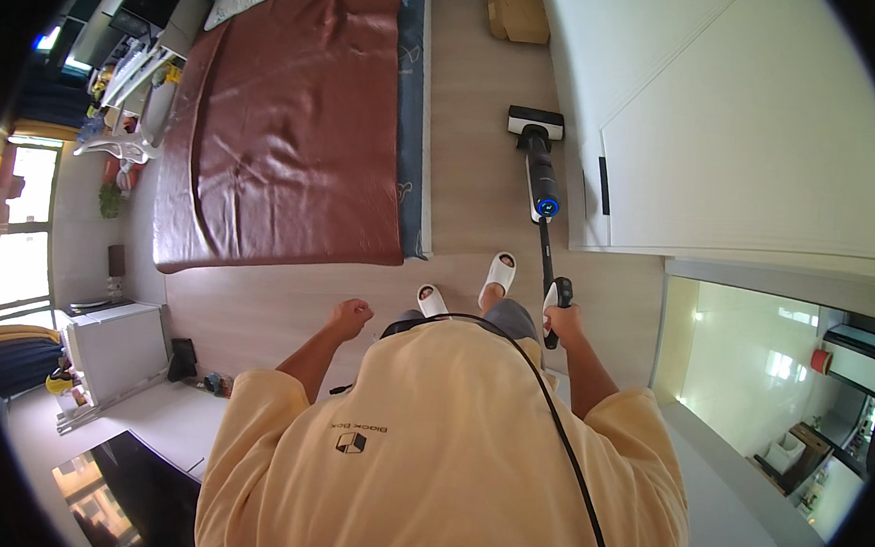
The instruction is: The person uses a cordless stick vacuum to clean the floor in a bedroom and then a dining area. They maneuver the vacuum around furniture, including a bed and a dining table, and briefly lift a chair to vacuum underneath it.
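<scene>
My right hand (568, 324) is wrapped around the handle (551, 338) of a black-and-white cordless floor cleaner (541, 171). From the grip, its thin black tube (546, 246) runs forward to a body with a lit blue round display (547, 207). The wide white-and-black floor head (536, 122) rests on the wood-look floor, close to the white cabinet on the right. My left hand (350, 318) hangs beside my body with its fingers curled in, holding nothing. Below it is the floor (270, 301), and the bed's foot end is ahead.
A bed with a shiny brown cover (295, 137) stands left of the floor strip. White cabinets (723, 140) with a black handle (604, 186) line the right side. A cardboard piece (519, 15) lies at the far end. A doorway (747, 368) opens at right; a white cabinet (117, 348) stands left.
</scene>
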The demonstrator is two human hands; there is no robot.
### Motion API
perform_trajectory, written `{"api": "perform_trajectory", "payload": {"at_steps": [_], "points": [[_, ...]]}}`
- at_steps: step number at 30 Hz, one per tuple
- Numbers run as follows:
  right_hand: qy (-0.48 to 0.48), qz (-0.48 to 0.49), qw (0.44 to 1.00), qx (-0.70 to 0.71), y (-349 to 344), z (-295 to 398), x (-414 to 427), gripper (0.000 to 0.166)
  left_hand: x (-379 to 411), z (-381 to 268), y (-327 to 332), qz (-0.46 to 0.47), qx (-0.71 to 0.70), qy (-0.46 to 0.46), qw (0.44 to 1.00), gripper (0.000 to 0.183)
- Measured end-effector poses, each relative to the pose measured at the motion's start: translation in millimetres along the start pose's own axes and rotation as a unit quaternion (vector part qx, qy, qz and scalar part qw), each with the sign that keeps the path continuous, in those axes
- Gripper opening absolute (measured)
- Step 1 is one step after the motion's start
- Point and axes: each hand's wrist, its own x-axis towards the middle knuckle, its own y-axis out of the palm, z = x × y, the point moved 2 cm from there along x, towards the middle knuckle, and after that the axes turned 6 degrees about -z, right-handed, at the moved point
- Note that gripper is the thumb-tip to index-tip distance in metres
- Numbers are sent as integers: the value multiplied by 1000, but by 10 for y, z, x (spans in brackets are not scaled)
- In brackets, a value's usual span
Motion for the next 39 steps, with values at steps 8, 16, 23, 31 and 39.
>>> {"api": "perform_trajectory", "payload": {"at_steps": [8,16,23,31,39], "points": [[-68,6,997,-37,64,607,706,18,-352,-205,103,-9,-33,-79,996,37],[-83,6,995,-53,-88,1311,1051,20,-445,-197,306,8,-2,-40,999,42],[-64,12,998,-22,-108,1429,842,22,-172,51,275,36,4,-58,998,43],[-47,-12,999,-8,124,1020,-204,19,347,157,-29,71,37,24,996,42],[12,-48,998,44,653,474,-1573,17,999,827,-565,112,64,84,988,38]]}}
